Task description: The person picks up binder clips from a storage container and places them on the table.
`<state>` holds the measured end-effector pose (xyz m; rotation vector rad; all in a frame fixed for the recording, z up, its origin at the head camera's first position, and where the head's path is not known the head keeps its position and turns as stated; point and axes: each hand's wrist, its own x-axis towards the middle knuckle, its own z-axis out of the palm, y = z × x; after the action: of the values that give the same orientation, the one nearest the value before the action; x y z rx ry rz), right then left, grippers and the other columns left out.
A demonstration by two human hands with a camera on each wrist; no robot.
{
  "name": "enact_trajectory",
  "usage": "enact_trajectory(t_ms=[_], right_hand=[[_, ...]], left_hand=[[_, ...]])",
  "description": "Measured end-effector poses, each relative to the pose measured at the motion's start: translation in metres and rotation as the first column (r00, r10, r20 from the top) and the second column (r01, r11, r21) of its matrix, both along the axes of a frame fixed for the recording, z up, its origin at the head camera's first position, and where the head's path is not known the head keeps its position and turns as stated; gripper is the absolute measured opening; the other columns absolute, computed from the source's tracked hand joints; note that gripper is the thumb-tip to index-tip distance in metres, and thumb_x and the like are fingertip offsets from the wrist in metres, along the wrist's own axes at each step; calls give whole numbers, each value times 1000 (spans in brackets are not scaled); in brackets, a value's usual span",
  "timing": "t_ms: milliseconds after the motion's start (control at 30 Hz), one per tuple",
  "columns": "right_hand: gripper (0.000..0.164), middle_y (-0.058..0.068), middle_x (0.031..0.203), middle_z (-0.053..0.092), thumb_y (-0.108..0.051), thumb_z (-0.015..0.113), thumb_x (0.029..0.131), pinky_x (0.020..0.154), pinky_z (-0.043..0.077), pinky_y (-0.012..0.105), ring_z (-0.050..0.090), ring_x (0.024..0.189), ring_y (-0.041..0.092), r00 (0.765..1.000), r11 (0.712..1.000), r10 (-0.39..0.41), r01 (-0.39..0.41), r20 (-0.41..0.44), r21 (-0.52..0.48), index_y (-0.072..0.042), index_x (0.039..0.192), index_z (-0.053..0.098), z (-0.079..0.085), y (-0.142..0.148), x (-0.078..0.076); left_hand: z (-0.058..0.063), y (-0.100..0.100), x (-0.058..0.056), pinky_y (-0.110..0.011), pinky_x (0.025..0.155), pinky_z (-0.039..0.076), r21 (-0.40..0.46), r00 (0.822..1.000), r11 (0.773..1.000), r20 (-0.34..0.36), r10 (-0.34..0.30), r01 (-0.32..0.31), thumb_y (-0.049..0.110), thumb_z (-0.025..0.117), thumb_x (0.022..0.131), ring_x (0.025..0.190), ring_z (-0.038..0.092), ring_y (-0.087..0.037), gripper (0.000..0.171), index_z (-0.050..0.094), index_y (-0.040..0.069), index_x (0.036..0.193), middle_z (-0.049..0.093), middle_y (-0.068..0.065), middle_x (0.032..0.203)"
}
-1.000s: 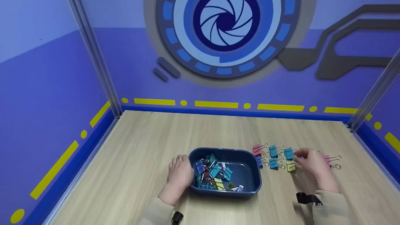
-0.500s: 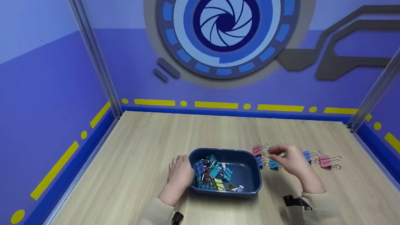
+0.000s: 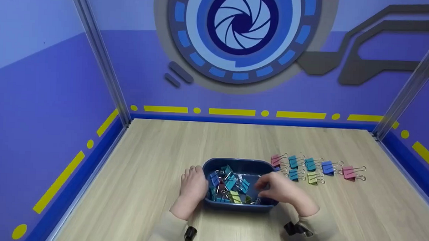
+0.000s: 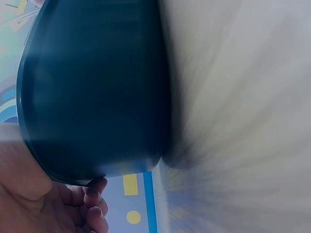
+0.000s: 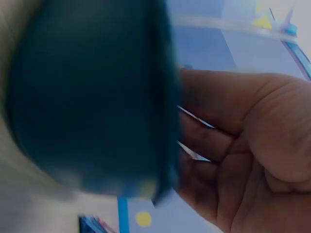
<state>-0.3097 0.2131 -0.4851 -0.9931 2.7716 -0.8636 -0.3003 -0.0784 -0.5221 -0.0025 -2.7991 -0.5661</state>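
Note:
A dark blue plastic box (image 3: 238, 207) stands on the table, with several teal, blue and yellow-green binder clips (image 3: 230, 183) heaped mostly in its left half. My left hand (image 3: 193, 184) grips the box at its left side; in the left wrist view the thumb side lies at the rim and the fingers curl by the corner. My right hand (image 3: 278, 188) reaches over the right rim into the box, thumb and fingers apart above the front right clips, nothing visible between them. From the right wrist, the box wall hides the fingertips of this hand (image 5: 243, 141).
Right of the box, two rows of binder clips lie on the wooden table (image 3: 156, 147), handles pointing right. Among them are a teal clip (image 3: 310, 164), a yellow one (image 3: 312, 178), a blue one (image 3: 328, 168) and a pink one (image 3: 349, 173). Printed panels wall the table in.
My right hand has moved left from the rows of clips, past the near teal ones, down into the box. The left hand and the box have stayed in place.

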Motion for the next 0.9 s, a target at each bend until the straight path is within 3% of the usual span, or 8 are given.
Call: enact_trajectory(t_ms=[133,333,467,633,900], right_hand=[[17,2,88,78,-1,80,76,73,59,30,73,81,15,999,996,45,-44,-7,78,-8,91,80,-8,-12,4],[13,-4,76,75,1,81,76,65,54,24,63,72,1,996,989,72,-64,-58,135,-12,78,79,-15,-18,7],[12,-6,75,73,0,79,81,63,52,22,58,69,-2,997,992,56,-51,-45,113,-12,76,77,-15,-17,5],[11,-5,80,74,-2,74,87,67,54,24,63,73,1,1000,999,7,-6,-30,54,-11,81,77,-14,-14,3],[12,-5,74,73,-2,74,85,63,52,21,58,67,-4,996,1000,-14,16,-93,13,-10,76,75,-20,-19,2]], left_hand=[[0,0,0,-47,80,43,3,1000,1000,0,5,-5,8,62,87,94,55,-37,18,58,-4,99,59,-20,96],[0,0,-1,-48,81,44,6,1000,1000,2,9,-9,8,62,88,95,56,-38,19,59,-5,101,61,-21,98],[0,0,-1,-48,80,44,2,1000,1000,-6,9,-9,8,62,87,95,56,-37,18,59,-4,100,61,-20,98],[0,0,-2,-48,81,44,6,1000,1000,7,9,-9,9,62,88,95,56,-37,18,59,-4,101,60,-20,98],[0,0,-1,-47,82,44,8,1000,1000,19,6,-7,9,62,89,96,55,-36,20,59,-5,103,60,-20,99]])
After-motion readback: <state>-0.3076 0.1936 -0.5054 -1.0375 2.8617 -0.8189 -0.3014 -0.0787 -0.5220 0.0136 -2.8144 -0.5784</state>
